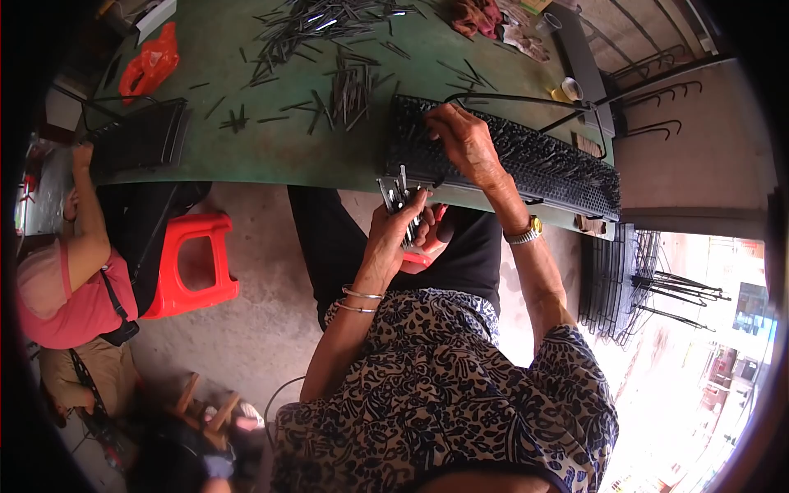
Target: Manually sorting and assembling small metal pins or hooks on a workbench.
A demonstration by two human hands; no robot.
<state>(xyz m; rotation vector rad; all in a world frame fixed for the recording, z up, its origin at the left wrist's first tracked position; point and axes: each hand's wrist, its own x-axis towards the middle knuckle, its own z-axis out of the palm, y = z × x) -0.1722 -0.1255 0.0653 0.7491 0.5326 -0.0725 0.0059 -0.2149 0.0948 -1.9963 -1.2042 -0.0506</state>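
My left hand (386, 234) is closed round a bundle of thin metal strips (397, 197), whose shiny ends stick up past the fingers just off the table's front edge. Over the left end of a long black perforated rack (612, 197), my right hand (467, 144) is bent down with thumb and fingers pinched together. Whatever is between those fingertips is too small or hidden to make out. Rows of short dark pieces (526, 152) stand upright in the rack's holes. A black wire handle (526, 99) arches behind it.
Loose dark strips (349, 92) lie in heaps on the green table (246, 156). A red plastic bag (152, 64), cloths (485, 18) and a cup (569, 89) are farther back. At left, a person (78, 271) works near another rack (144, 140), beside a red stool (193, 267). Wire racks (616, 283) stand right.
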